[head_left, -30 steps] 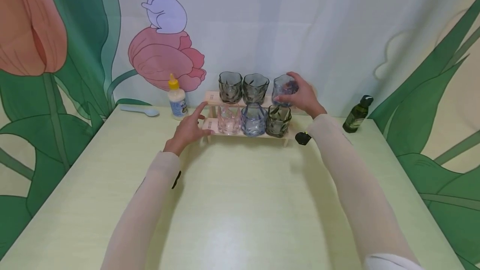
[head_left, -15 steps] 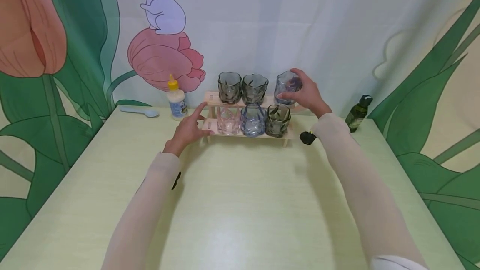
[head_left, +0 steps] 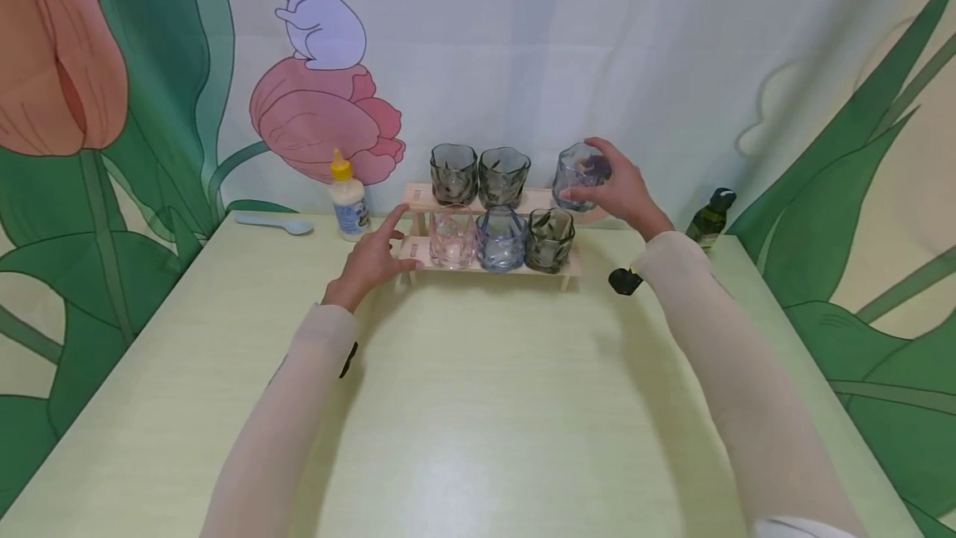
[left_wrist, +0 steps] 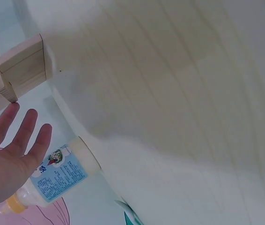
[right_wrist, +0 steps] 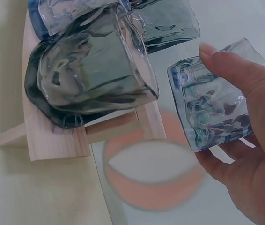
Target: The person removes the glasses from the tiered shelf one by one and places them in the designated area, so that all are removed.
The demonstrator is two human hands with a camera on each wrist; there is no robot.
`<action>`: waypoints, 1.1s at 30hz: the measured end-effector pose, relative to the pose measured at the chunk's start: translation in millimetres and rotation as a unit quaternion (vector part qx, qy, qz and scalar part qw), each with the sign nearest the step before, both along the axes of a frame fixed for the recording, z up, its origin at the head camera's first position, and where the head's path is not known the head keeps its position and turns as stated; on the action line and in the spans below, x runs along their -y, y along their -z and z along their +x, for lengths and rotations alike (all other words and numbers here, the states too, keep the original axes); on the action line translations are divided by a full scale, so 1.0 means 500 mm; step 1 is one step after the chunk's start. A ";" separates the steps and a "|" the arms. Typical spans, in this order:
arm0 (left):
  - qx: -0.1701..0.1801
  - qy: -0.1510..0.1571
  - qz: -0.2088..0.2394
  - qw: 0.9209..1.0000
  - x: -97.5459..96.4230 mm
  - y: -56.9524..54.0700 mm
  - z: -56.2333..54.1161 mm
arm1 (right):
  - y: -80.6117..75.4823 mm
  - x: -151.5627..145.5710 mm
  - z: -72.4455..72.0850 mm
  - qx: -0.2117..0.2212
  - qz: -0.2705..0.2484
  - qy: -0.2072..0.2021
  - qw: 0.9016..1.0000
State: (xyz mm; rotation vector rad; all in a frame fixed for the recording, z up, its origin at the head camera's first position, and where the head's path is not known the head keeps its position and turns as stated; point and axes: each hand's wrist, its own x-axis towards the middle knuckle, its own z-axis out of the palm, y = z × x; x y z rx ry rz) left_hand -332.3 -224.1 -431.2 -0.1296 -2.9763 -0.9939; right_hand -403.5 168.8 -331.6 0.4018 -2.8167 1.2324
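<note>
My right hand (head_left: 631, 193) grips a bluish clear glass (head_left: 573, 168) between thumb and fingers. In the right wrist view that glass (right_wrist: 212, 98) is apart from the two-tier wooden rack (right_wrist: 57, 147), past its right end. My left hand (head_left: 369, 264) is at the rack's left end, thumb by the lower tier and index finger by the upper. Its fingers are straight in the left wrist view, one fingertip right at the rack's wooden edge (left_wrist: 25, 65). Two grey glasses (head_left: 504, 177) stand on top; a pink glass (head_left: 451, 243), a blue glass (head_left: 501, 243) and a grey glass (head_left: 550, 247) stand below.
Left of the rack stands a squeeze bottle (head_left: 351, 210) with a yellow nozzle cap, beside a pale spoon (head_left: 272, 223). A dark green bottle (head_left: 709, 227) is at the table's back right. Behind everything hangs a printed curtain (head_left: 478, 40).
My right hand has moved the bluish glass to the right, widening the gap to the grey glasses on the upper tier. My left hand stays at the rack's left end.
</note>
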 end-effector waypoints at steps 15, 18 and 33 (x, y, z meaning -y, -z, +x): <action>0.006 0.002 0.004 1.000 0.000 0.001 -0.003 | 0.009 -0.033 0.034 -0.012 -0.001 0.001 1.000; 0.004 0.003 0.003 1.000 -0.001 0.002 -0.003 | 0.011 -0.039 0.041 -0.012 -0.003 -0.003 1.000; 0.010 0.000 0.004 1.000 0.000 0.001 -0.003 | 0.023 -0.068 0.086 -0.005 0.001 -0.005 1.000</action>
